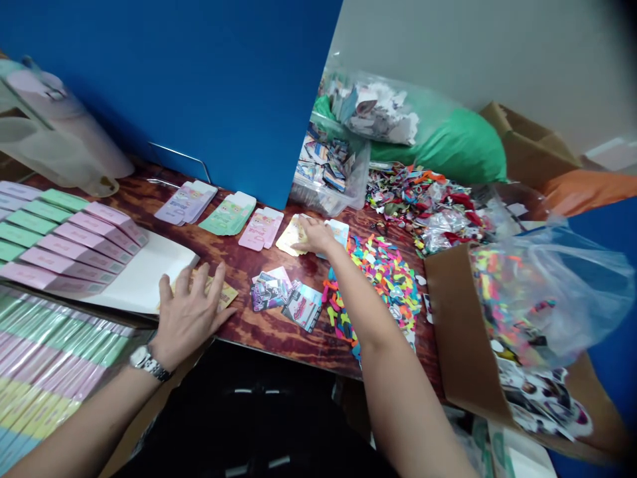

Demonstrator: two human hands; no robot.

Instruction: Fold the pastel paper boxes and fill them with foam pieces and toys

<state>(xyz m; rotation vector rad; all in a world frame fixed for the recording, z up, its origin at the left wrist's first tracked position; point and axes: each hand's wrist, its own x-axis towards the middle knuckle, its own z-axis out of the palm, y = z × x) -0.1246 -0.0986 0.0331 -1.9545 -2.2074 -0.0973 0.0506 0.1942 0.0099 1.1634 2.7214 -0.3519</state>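
My left hand (pixel 184 322), with a watch on its wrist, lies with fingers spread over a flat yellow carton (pixel 229 295) at the table's near edge. The palm hides most of that carton. My right hand (pixel 314 236) reaches across the table, its fingers spread on a stack of flat yellow cartons (pixel 286 241). In the same row lie flat purple cartons (pixel 185 202), green cartons (pixel 229 214), pink cartons (pixel 261 229) and blue cartons (pixel 340 232), the last partly behind my right wrist. Printed cards (pixel 302 307) lie between my hands.
Pink and green boxes (pixel 84 242) stand in rows in a tray at left, above wrapped cartons (pixel 44 372). Colourful small pieces (pixel 383 279) are heaped under my right forearm. A cardboard box (pixel 452 325) stands right; a clear bin (pixel 355 176) stands behind, near a blue panel (pixel 199 86).
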